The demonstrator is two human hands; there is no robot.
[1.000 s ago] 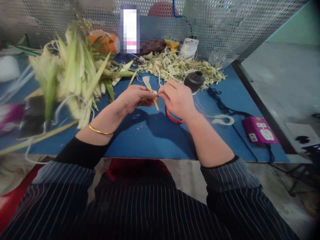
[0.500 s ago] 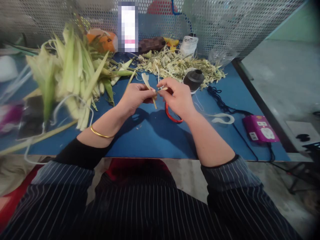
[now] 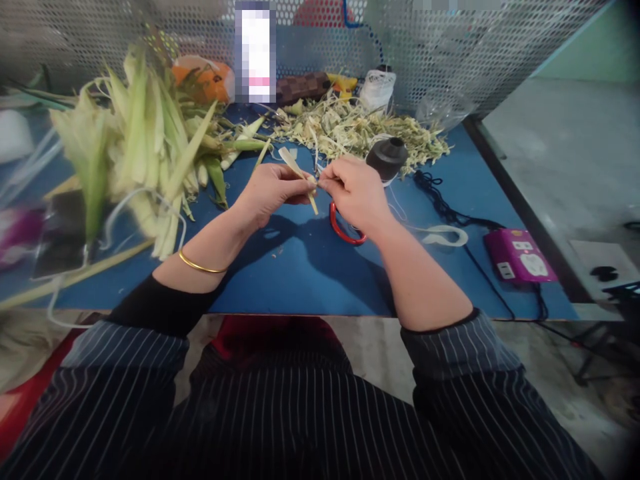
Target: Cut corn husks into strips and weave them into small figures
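Note:
Above the middle of the blue table, my left hand (image 3: pixel 279 189) pinches a pale husk strip (image 3: pixel 295 162) between thumb and fingers; its lower end pokes out below them. My right hand (image 3: pixel 356 190) is closed, its fingertips meeting the left ones at the strip. What the right fingertips pinch is too small to make out. Red-handled scissors (image 3: pixel 345 230) lie on the table beneath my right hand, mostly covered by it. Just behind that hand is a black thread cone (image 3: pixel 387 159) with white thread.
Green corn husks (image 3: pixel 145 140) are heaped at the left. Shredded husk scraps (image 3: pixel 350 123) lie at the back, by a white thread spool (image 3: pixel 377 89). A purple power socket (image 3: pixel 520 255) with black cords sits at the right, near a white loop (image 3: pixel 447 235).
The fingers of my right hand have closed in and moved slightly left against the left fingertips. The pale strip has tilted a little further to the left.

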